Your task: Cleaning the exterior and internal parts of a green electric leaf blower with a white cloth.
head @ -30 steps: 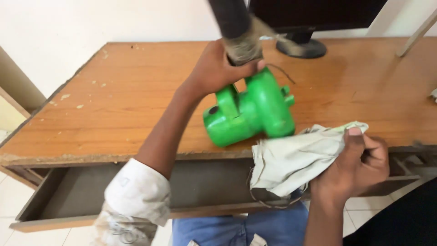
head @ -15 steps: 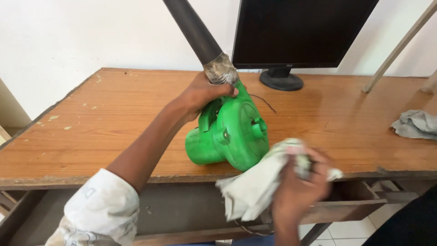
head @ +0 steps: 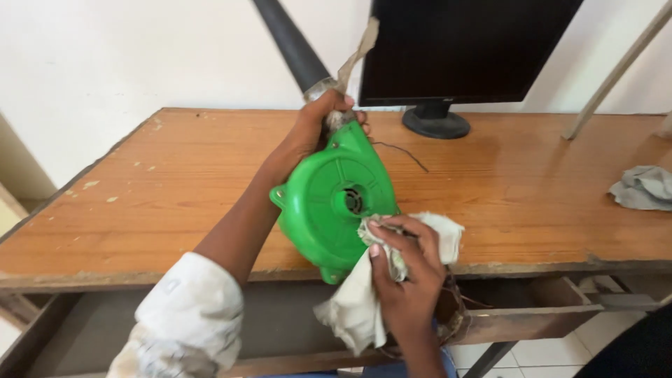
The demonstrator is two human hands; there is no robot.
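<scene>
Blower now rotated versus half a second ago: the green air blower (head: 334, 203) shows its flat round side cover and centre intake to the camera, where the rounded motor housing faced up before; the cloth has moved from below the desk edge onto that cover; so wiping looks to have shifted onto the intake face.

Left hand (head: 313, 136) closed around the neck, centre-top of frame, where the black nozzle (head: 290, 45) joins the green body; frayed tape there, a loose strip sticking up.

Right hand (head: 406, 269) closed on the whitish rag (head: 357, 308), fingertips pressing it against the cover's lower right, just beside the intake; probably touching, contact partly hidden.

Blower sits centre frame, over the front edge of the wooden desk (head: 175, 203); whether it rests on the desk is unclear.
</scene>
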